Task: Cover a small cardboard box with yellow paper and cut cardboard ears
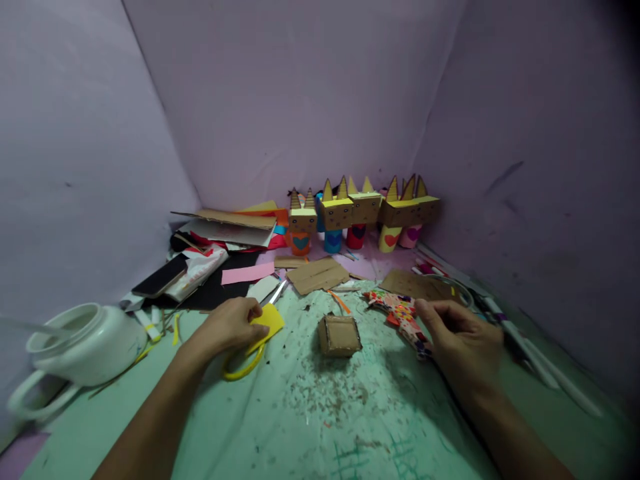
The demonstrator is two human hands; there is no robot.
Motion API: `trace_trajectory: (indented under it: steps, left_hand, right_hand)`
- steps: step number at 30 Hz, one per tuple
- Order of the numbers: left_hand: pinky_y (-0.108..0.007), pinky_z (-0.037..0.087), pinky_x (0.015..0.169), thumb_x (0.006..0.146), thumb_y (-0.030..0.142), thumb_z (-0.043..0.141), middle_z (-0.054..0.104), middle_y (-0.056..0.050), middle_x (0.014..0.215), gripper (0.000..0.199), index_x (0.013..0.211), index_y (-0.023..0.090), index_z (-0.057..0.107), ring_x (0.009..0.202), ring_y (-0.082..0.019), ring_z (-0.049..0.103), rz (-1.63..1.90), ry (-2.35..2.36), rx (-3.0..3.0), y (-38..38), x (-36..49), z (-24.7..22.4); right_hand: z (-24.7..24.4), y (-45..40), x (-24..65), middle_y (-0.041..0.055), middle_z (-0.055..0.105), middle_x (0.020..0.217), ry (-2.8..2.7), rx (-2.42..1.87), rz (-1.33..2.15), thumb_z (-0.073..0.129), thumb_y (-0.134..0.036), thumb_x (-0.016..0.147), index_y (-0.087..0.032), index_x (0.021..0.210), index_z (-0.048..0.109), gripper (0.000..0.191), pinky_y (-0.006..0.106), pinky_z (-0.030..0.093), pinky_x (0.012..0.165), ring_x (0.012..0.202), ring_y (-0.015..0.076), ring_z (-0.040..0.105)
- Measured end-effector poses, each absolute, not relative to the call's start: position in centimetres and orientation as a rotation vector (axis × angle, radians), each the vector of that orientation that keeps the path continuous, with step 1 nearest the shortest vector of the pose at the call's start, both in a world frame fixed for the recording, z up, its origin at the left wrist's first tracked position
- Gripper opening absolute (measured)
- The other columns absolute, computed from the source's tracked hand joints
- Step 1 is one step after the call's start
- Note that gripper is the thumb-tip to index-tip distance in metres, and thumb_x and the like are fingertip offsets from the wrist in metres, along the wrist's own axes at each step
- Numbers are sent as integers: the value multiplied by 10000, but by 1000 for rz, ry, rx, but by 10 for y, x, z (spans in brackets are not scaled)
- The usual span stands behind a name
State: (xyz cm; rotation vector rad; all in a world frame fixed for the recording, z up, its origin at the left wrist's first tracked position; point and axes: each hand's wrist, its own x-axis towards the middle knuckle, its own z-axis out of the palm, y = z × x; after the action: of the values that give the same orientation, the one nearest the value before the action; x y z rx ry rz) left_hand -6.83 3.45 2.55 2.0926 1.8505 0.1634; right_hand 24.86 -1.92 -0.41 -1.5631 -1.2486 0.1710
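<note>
My left hand [227, 327] is closed, pinching a small piece of yellow paper [271, 320] between thumb and fingers. Under that paper lies a pair of scissors with a yellow handle [246, 371], its blades pointing away from me. My right hand [465, 343] has its fingers curled together at the edge of a floral-patterned, multicoloured piece [403, 312]; whether it is cloth or paper I cannot tell. Between my hands, a small cardboard box [341, 335] sits on the green table cover.
Several cardboard-headed figures with pointed ears [337, 215] stand along the back wall. Stacked card and paper [235, 227] lie back left. A white pot [93, 343] stands at left, pens [525, 350] at right. Flat cardboard [317, 275] lies behind the box.
</note>
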Motion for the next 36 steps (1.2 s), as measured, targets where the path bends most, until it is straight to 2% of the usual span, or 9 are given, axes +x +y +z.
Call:
trace_trajectory:
  steps: [3, 6, 9, 14, 17, 20, 26, 30, 36]
  left_hand:
    - [-338, 385, 665, 552, 386, 641, 591, -130, 978, 510, 1011, 168, 595, 874, -311, 560, 194, 1919, 2112, 30, -60, 17]
    - [-377, 381, 669, 538, 378, 642, 556, -169, 1022, 587, 1076, 156, 563, 899, -357, 545, 235, 1951, 2106, 28, -55, 15]
    - [-377, 382, 647, 516, 327, 642, 586, -156, 953, 461, 942, 153, 611, 834, -347, 564, 292, 1937, 2055, 32, -57, 17]
    - [-314, 403, 597, 638, 245, 494, 612, -72, 684, 133, 696, 154, 571, 701, -241, 586, 515, 1778, 1920, 35, -58, 25]
    - [-267, 429, 588, 675, 289, 494, 630, -40, 690, 166, 737, 151, 564, 653, -175, 587, 643, 1560, 1841, 25, -43, 43]
    - [-239, 402, 534, 605, 305, 603, 601, -2, 598, 162, 660, 155, 585, 544, -129, 541, 754, 1177, 1630, 11, -20, 70]
    - [-219, 356, 453, 512, 267, 670, 577, 29, 515, 149, 605, 163, 618, 461, -111, 501, 706, 1125, 1557, 4, 16, 91]
    - [-228, 375, 489, 513, 294, 697, 590, 18, 557, 222, 655, 147, 611, 497, -117, 518, 768, 1115, 1455, 9, 21, 74]
    - [-213, 286, 482, 545, 376, 689, 473, 39, 487, 279, 506, 136, 551, 476, -79, 400, 794, 1158, 1423, 13, 23, 49]
  right_hand:
    - [-4, -20, 244, -4, 533, 515, -1308, -1542, 154, 561, -395, 763, -201, 605, 587, 251, 259, 346, 478, 485, 149, 471]
    - [-4, -20, 241, -10, 517, 494, -1386, -1507, 154, 555, -397, 767, -203, 586, 584, 267, 259, 344, 472, 468, 146, 460]
    - [-7, -22, 239, -6, 518, 507, -1433, -1460, 159, 552, -386, 776, -198, 588, 590, 268, 263, 343, 473, 469, 144, 451]
    - [-4, -21, 237, 15, 581, 568, -1327, -1404, 226, 583, -353, 753, -189, 617, 612, 215, 267, 389, 516, 533, 158, 509]
    - [17, -20, 231, 29, 653, 663, -1227, -1364, 466, 611, -365, 716, -181, 760, 664, 197, 267, 429, 541, 593, 172, 562]
    - [46, -19, 220, 40, 667, 663, -1396, -1276, 813, 647, -373, 665, -166, 769, 702, 238, 255, 420, 514, 581, 162, 559]
    - [66, -17, 192, -4, 600, 505, -1536, -1252, 1252, 662, -309, 593, -178, 553, 660, 137, 231, 361, 459, 466, 115, 488]
    - [58, -10, 194, -34, 520, 448, -1478, -1245, 1298, 652, -295, 568, -176, 465, 578, 174, 220, 322, 450, 435, 93, 429]
    - [39, 4, 211, -42, 493, 493, -1425, -1217, 1272, 659, -317, 587, -173, 500, 568, 191, 221, 289, 471, 474, 89, 401]
